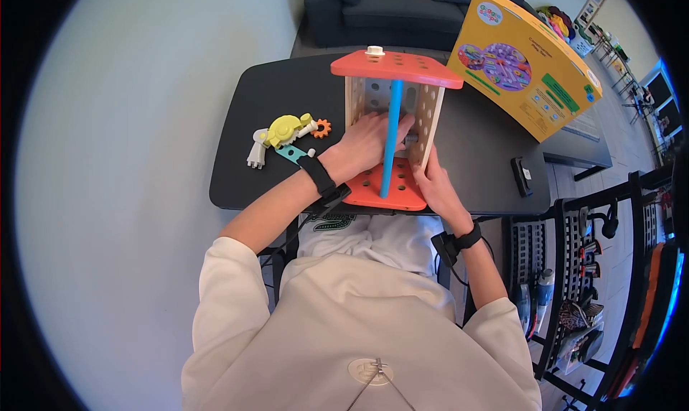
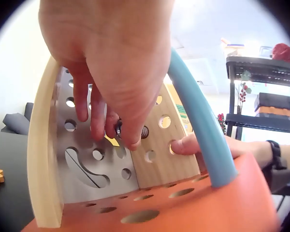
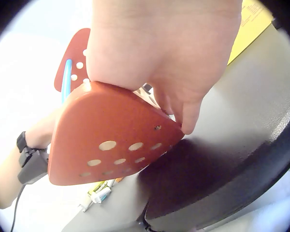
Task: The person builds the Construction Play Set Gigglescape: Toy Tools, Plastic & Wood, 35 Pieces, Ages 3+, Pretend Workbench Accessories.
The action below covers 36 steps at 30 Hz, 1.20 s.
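Note:
A toy frame with red end panels (image 1: 398,68), perforated wooden sides (image 2: 43,145) and a blue rod (image 1: 392,134) stands on the black table. My left hand (image 1: 369,142) reaches inside it, behind the rod; in the left wrist view its thumb and fingers pinch a dark threaded screw (image 2: 145,132) at the wooden side panel. My right hand (image 1: 439,185) holds the right side panel from outside, low down; its thumb shows at a hole in the left wrist view. In the right wrist view the right hand (image 3: 169,53) lies along the side beside the red panel (image 3: 111,130).
Left of the frame lie a yellow-green toy piece (image 1: 286,131), an orange gear (image 1: 321,129) and a teal strip (image 1: 290,152). A yellow box (image 1: 520,66) stands at the back right, a small black object (image 1: 522,176) at the right. Black shelves (image 1: 574,267) stand beside the table.

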{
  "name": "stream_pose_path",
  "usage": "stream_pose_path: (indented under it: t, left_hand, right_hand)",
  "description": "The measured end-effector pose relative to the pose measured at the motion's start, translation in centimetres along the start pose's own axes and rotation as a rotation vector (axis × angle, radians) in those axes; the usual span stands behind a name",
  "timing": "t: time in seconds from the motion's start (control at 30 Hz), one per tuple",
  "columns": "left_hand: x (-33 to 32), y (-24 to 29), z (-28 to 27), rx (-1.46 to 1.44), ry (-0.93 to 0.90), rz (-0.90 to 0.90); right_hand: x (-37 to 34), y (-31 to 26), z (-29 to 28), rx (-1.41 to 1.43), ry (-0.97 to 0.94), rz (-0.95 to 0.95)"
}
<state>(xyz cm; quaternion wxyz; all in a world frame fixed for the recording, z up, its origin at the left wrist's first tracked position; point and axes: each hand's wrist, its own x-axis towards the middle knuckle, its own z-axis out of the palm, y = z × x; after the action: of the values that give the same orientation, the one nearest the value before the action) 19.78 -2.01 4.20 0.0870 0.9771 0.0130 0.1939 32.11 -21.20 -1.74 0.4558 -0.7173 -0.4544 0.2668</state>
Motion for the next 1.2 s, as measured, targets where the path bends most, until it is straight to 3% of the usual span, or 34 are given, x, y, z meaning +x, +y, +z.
stream_pose_path:
  t: [0.37, 0.53, 1.03, 1.2]
  left_hand:
    - [0.1, 0.3, -0.4, -0.144, -0.016, -0.028]
    - [0.2, 0.7, -1.0, -0.278, 0.001, -0.126]
    - [0.3, 0.1, -0.9, -0.268, -0.094, -0.074]
    - [0.2, 0.2, -0.4, -0.183, -0.014, -0.065]
  right_hand:
    - [-0.3, -0.5, -0.1, -0.007, 0.007, 0.021]
    - [-0.4, -0.5, 0.0, 0.028, 0.031, -0.005]
    - [-0.5, -0.3, 0.4, 0.087, 0.068, -0.024]
    - [-0.5, 0.0, 0.8, 0.120, 0.101, -0.079]
